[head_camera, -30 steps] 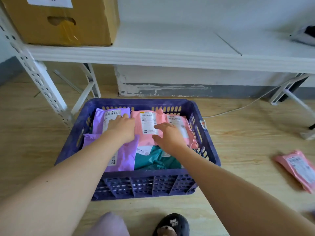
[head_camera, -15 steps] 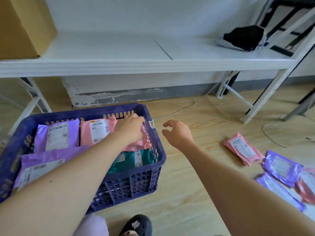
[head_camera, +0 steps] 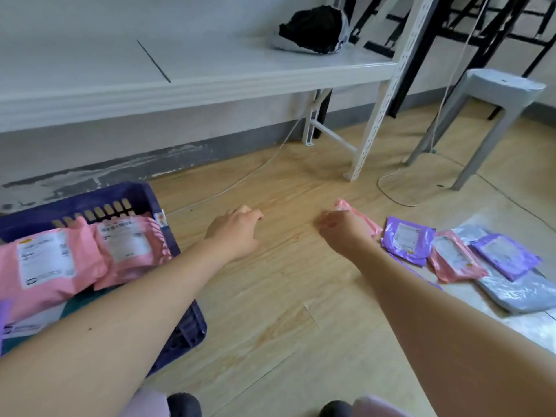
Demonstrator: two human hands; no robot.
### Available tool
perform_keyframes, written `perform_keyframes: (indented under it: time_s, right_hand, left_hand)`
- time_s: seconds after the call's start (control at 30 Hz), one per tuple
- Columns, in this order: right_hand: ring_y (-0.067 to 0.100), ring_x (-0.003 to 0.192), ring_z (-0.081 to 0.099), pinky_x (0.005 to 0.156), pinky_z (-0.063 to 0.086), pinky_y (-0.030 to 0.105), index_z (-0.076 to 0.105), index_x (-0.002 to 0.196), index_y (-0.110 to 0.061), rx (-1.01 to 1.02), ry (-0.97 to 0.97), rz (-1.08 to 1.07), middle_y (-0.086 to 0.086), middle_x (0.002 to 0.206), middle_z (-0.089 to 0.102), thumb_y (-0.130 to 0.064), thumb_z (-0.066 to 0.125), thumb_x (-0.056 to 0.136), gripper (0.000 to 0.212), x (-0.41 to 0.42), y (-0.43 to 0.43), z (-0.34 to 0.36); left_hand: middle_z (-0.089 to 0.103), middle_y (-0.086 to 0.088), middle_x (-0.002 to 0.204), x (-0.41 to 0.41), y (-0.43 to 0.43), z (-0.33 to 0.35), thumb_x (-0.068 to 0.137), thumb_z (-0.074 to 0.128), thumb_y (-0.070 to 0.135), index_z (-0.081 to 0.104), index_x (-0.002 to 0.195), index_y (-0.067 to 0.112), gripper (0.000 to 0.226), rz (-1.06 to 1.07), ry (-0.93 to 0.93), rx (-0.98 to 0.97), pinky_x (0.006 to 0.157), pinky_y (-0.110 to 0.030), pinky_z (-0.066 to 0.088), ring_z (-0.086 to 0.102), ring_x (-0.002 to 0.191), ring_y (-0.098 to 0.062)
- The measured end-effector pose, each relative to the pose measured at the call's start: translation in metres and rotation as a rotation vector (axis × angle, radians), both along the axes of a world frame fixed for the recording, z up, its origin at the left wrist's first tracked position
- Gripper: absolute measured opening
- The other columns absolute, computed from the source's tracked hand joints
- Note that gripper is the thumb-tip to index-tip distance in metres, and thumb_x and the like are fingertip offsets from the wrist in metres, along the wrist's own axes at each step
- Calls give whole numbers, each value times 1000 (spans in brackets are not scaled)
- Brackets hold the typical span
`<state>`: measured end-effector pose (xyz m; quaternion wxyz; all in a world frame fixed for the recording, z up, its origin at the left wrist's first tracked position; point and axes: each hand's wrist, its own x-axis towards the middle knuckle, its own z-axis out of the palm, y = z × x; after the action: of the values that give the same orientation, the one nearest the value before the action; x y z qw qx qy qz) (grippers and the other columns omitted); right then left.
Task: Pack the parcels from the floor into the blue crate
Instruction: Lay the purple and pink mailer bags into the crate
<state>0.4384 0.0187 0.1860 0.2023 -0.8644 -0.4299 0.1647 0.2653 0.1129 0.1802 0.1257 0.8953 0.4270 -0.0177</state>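
The blue crate stands on the floor at the left, with pink parcels lying on top inside it and a teal one under them. My left hand hovers over bare floor to the right of the crate, fingers loosely curled and holding nothing. My right hand is on a pink parcel that lies on the floor, its fingers curled at the parcel's left end. My hand hides much of that parcel. More parcels lie to its right: a purple one, a pink one, another purple one and a grey one.
A low white shelf runs along the wall, carrying a black bag. Its perforated post stands on the floor behind the parcels. A grey stool and a loose white cable are at the right. My shoes are at the bottom edge.
My view swung right, away from the crate. My left hand came out of the crate to hang over the floor. My right hand moved right and reached the pink parcel.
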Motion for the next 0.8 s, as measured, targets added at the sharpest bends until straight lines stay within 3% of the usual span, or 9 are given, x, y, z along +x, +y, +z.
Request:
perform_keyframes:
  time_s: [0.43,0.53,0.67,0.8]
  right_hand:
    - [24,111,58,90,47,29,66,114,-20,-153,67,-170,4,118,64,-11,52,86,33,98,-51,-72]
    - [24,114,56,85,43,26,65,116,-19,-205,52,-192,3,121,63,-12,51,87,32,120,-64,-97]
    - [28,114,55,90,44,31,68,111,-10,-228,26,-300,10,121,61,-11,50,88,29,150,-79,-129]
    - [31,104,57,81,49,32,69,95,-7,-286,20,-373,11,117,57,-9,51,82,23,169,-89,-179]
  left_hand:
    - [36,-2,144,123,-39,-64,86,55,29,35,141,26,59,-239,26,-131,102,-32,36,39,132,-22]
    - [36,-1,144,145,-37,-84,86,56,28,35,141,26,59,-265,44,-174,104,-32,36,39,132,-22]
    - [36,-1,145,180,-35,-110,87,56,28,34,142,26,58,-300,43,-215,106,-34,35,38,133,-22]
    - [36,-2,144,214,-37,-138,88,55,29,34,142,25,57,-352,52,-232,106,-33,34,38,132,-23]
